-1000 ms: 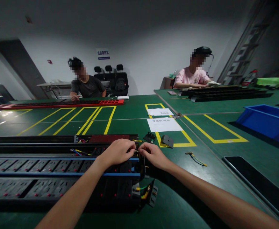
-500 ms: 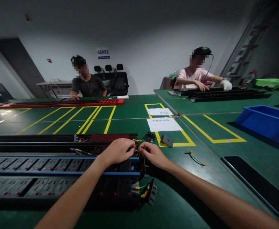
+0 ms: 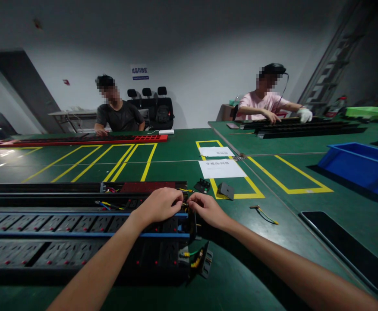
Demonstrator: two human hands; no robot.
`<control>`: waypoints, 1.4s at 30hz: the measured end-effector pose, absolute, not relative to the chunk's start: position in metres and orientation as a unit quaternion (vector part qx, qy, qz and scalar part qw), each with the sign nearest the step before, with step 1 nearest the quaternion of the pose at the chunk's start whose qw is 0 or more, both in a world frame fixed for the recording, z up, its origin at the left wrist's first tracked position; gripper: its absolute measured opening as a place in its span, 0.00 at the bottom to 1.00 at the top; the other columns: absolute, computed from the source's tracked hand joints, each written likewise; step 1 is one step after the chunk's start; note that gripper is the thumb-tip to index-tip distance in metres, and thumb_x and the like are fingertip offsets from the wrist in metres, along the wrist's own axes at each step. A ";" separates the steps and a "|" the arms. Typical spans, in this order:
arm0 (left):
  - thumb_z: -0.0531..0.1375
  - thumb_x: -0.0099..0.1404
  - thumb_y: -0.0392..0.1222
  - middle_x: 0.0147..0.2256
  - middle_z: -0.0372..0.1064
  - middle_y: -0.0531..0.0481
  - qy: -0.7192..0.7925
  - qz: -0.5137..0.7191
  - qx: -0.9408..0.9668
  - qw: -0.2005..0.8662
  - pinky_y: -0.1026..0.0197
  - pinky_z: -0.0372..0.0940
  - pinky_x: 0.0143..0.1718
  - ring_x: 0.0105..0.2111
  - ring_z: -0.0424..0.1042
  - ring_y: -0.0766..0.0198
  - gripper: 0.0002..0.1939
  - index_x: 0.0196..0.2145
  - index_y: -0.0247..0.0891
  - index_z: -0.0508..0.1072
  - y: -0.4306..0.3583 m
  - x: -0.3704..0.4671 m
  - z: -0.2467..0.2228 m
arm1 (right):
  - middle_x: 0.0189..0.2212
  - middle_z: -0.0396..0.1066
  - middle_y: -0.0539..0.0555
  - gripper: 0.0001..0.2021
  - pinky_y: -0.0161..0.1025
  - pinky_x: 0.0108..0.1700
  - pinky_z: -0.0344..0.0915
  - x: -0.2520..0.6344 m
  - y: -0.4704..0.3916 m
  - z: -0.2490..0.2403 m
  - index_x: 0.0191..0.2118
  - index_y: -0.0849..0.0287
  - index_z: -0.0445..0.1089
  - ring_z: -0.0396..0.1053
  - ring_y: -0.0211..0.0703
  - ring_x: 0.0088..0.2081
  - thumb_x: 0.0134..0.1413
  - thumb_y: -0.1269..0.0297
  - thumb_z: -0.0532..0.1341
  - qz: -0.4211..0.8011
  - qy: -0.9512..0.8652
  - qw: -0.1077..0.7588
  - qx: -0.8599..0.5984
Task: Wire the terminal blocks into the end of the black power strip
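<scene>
My left hand [image 3: 165, 204] rests over the right end of a black power strip with blue edge rails [image 3: 111, 235], its fingers curled down at the strip's end. Just beside it, my right hand [image 3: 208, 210] is closed in a pinch at the same end. Whatever the fingertips hold is too small and hidden to name; thin wires show around them. On the nearest power strip [image 3: 75, 252], a black end cap [image 3: 205, 261] hangs loose, joined by a green-yellow wire [image 3: 193, 255]. Behind my left hand lie further black strips with wires [image 3: 106, 205] coming out.
Two end caps, one flat [image 3: 202, 185] and one upright [image 3: 225, 191], lie beyond my hands. A short green-yellow wire [image 3: 265, 214], a black phone-like slab [image 3: 344, 248] and a blue bin [image 3: 363, 166] are at right. Paper sheets [image 3: 222, 169] lie ahead. Two co-workers sit across the table.
Both hands stay at the strip's end with almost no visible movement. The co-worker's gloved hand at right has shifted slightly to the left.
</scene>
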State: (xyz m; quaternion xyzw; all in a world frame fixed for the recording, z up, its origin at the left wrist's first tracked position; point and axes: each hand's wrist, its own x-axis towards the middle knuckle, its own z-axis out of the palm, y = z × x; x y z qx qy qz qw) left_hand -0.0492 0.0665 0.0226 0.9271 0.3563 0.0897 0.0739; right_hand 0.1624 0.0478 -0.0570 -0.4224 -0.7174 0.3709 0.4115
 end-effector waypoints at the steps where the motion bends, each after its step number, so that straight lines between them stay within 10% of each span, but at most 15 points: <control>1: 0.56 0.68 0.37 0.37 0.78 0.47 0.357 0.091 0.927 0.075 0.57 0.64 0.39 0.39 0.76 0.55 0.07 0.37 0.39 0.75 0.067 -0.049 0.023 | 0.29 0.73 0.50 0.07 0.38 0.36 0.62 0.162 0.048 -0.057 0.35 0.56 0.71 0.69 0.43 0.32 0.62 0.63 0.58 0.372 -0.717 0.411 -0.422; 42: 0.56 0.68 0.37 0.37 0.77 0.47 0.353 0.095 0.927 0.080 0.57 0.64 0.40 0.39 0.75 0.56 0.07 0.36 0.39 0.74 0.066 -0.049 0.024 | 0.28 0.73 0.50 0.07 0.39 0.35 0.62 0.161 0.046 -0.054 0.34 0.56 0.71 0.69 0.43 0.31 0.61 0.64 0.58 0.374 -0.713 0.409 -0.429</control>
